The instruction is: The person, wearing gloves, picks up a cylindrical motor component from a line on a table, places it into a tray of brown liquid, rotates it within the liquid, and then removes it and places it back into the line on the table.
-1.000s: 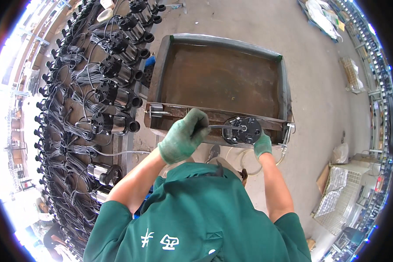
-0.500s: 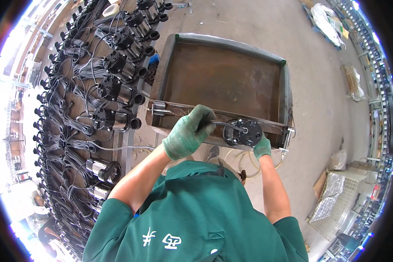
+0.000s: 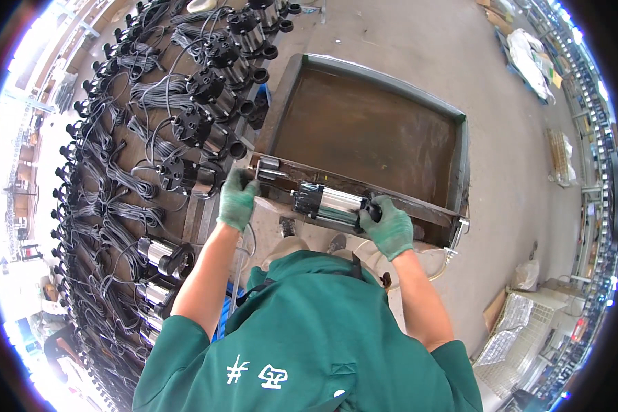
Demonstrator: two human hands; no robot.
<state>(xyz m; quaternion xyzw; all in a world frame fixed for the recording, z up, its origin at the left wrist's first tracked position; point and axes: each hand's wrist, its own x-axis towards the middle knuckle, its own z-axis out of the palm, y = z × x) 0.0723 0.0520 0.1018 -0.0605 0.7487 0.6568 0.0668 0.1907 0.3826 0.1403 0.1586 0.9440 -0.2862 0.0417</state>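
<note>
A submersible pump (image 3: pixel 340 204) with a shiny steel body and black ends lies on its side across the front ledge of the metal tank (image 3: pixel 453 161). My right hand (image 3: pixel 391 228), in a green glove, is closed round the pump's right black end. My left hand (image 3: pixel 237 202), also gloved, is curled at the ledge's left end, beside a metal cylinder fitting (image 3: pixel 269 167). What its fingers hold is too small to make out. The pump's left black end points toward that fitting.
On the left, a long bench carries several similar pumps (image 3: pixel 185 175) with coiled black cables (image 3: pixel 127 180). Brownish water appears to fill the tank. A thin hose (image 3: pixel 436 273) hangs below the ledge's right end. A wire basket (image 3: pixel 511 336) stands at lower right.
The pump has gone from upright to lying on its side along the ledge. My left hand has let go of its cable and moved left; my right hand now grips its end from above.
</note>
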